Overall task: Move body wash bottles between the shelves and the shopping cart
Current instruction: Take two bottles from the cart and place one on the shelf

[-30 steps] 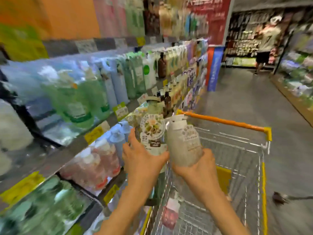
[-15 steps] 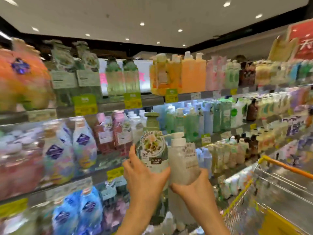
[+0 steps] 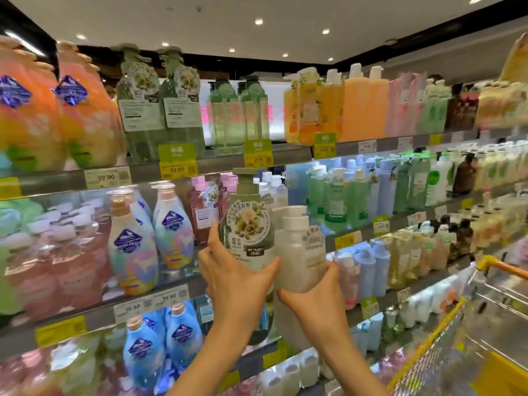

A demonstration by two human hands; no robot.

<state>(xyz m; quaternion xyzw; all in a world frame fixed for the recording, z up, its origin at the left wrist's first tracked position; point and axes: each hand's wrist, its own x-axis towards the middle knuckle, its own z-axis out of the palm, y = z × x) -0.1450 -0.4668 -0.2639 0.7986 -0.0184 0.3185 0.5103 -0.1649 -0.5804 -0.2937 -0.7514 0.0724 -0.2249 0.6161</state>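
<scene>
My left hand (image 3: 237, 277) grips a green body wash bottle (image 3: 247, 224) with a green pump and a round flower label. Right beside it my right hand (image 3: 311, 292) grips a cream-white pump bottle (image 3: 298, 252) from below. Both bottles are upright and touch each other, held up in front of the middle shelf (image 3: 94, 307). The shopping cart (image 3: 485, 324) with its yellow frame and orange handle shows at the lower right.
Shelves full of bottles fill the view: matching green flower-label bottles (image 3: 155, 98) on the top shelf, orange ones (image 3: 354, 104) to their right, pastel bottles (image 3: 131, 244) left of my hands. Price tags (image 3: 177, 168) line the shelf edges.
My view swung up from the cart to the shelves. Both hands kept their bottles and raised them toward the middle shelf.
</scene>
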